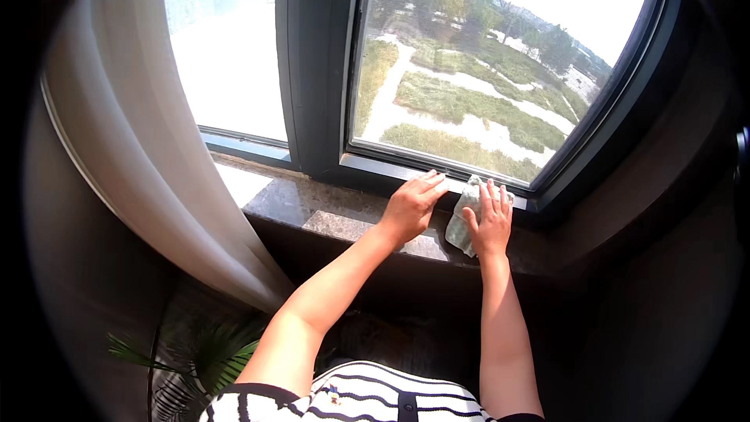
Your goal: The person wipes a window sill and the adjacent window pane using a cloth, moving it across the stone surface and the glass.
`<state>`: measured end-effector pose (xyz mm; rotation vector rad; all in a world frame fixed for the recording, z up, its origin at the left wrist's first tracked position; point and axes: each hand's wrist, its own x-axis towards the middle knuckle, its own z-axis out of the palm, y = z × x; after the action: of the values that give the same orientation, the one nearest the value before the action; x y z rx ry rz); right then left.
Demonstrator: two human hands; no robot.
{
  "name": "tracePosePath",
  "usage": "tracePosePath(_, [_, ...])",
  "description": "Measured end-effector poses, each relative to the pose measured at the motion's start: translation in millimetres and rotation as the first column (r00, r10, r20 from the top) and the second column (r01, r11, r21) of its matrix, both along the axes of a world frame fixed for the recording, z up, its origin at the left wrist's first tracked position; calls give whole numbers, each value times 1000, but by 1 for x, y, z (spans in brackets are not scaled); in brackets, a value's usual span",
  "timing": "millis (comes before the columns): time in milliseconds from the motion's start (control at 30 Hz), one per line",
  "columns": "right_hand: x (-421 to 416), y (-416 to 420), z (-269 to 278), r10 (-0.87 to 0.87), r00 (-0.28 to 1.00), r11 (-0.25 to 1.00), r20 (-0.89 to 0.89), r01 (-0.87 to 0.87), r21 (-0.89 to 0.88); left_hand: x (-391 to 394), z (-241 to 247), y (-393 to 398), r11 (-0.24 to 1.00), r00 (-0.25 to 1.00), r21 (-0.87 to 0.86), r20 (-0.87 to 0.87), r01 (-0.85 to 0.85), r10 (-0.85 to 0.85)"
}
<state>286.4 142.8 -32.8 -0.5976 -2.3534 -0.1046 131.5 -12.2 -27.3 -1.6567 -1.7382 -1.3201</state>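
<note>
My right hand (493, 220) presses a pale green, crumpled cloth (460, 232) against the lower frame (384, 168) of the right window, near its right corner. Part of the cloth hangs over the stone windowsill (281, 199). To the left of it, my left hand (415, 202) reaches to the same frame with its fingers stretched forward. I see nothing held in it, though its palm side is hidden. Behind both hands stands the window pane (469, 88), with what looks like a fine mesh screen over it.
A pale curtain (135, 129) hangs at the left, partly over the left window pane (228, 53). Between the panes runs a dark upright frame post (319, 70). A green potted-type plant (220, 357) stands low at the left. At the right is a dark wall (633, 205).
</note>
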Motion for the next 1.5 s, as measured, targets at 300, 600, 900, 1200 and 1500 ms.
tracePosePath(300, [60, 60, 3, -196, 981, 978, -10, 195, -68, -26, -27, -61, 828, 911, -382, -130, -410, 391])
tracePosePath(600, [115, 26, -11, -511, 733, 726, 448, 647, -231, -22, -32, -60, 813, 911, -415, -128, -409, 392])
tracePosePath(900, [-25, -118, -36, 25, 949, 988, 315, 25, -154, -28, -34, -59, 802, 900, -412, -151, -433, 409])
tracePosePath(1200, [67, -8, -42, -304, 923, 922, 235, 348, -173, -25, -35, -60, 817, 906, -394, -136, -421, 401])
tracePosePath(1500, [-16, -95, -33, -95, 940, 978, 328, 150, -147, -26, -36, -58, 822, 903, -379, -121, -425, 411])
